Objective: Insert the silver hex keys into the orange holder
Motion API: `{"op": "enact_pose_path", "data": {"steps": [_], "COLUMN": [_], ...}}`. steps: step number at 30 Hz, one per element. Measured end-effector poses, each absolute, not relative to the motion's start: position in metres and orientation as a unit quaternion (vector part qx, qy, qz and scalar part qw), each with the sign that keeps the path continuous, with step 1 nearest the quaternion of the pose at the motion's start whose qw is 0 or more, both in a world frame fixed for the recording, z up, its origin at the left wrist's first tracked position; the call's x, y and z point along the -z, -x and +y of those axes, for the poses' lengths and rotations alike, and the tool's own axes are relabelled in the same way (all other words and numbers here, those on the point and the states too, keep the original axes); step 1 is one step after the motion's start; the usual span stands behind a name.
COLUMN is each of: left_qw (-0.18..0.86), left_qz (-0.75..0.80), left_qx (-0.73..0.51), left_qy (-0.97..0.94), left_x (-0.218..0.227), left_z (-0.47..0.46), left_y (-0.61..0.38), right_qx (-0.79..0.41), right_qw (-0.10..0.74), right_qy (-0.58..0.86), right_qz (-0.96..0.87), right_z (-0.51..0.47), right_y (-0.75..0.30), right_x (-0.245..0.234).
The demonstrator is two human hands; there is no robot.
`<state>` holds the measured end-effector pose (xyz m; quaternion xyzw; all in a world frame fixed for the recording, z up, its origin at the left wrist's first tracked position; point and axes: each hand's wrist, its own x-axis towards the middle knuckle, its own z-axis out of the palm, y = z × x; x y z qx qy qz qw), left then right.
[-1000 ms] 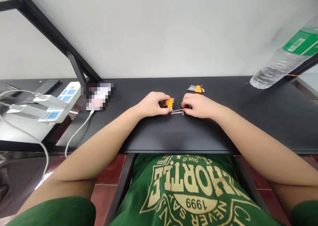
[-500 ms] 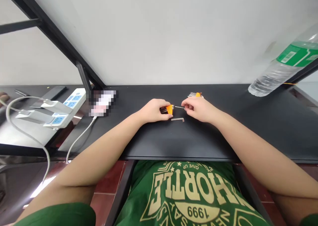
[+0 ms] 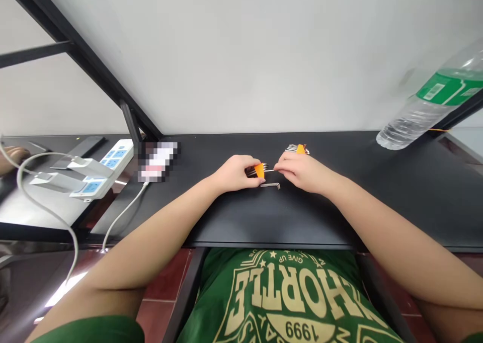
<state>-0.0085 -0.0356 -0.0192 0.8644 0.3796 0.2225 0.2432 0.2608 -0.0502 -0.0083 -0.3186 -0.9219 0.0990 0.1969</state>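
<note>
My left hand (image 3: 236,173) is closed around an orange hex key holder (image 3: 258,170) with several keys in it, held just above the black table (image 3: 264,217). My right hand (image 3: 298,171) pinches a thin hex key (image 3: 270,170) whose tip is at the holder's slots. A loose L-shaped hex key (image 3: 270,185) lies on the table just below both hands. A second orange holder with hex keys (image 3: 298,149) lies behind my right hand.
A clear water bottle with a green label (image 3: 426,106) lies at the far right. A white power strip (image 3: 101,169) with plugs and cables sits at the left, beside a pixelated object (image 3: 156,161). Another person's hand (image 3: 11,157) shows at the far left edge.
My right hand picked one hex key off the table, lifted it and brought its tip to the orange holder. One key stays on the table. The view tilted slightly.
</note>
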Motion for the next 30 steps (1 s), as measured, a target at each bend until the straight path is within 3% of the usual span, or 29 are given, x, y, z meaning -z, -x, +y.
{"op": "enact_pose_path", "data": {"steps": [30], "left_qw": [0.211], "left_qz": [0.364], "left_qx": [-0.22], "left_qy": [-0.88], "left_x": [0.0159], "left_z": [-0.0353], "left_y": [0.0098], "right_qx": [-0.133], "right_qw": [0.205], "right_qy": [0.334], "right_qz": [-0.91], "right_z": [-0.0524], "right_y": [-0.2616], "right_x": [0.0006]}}
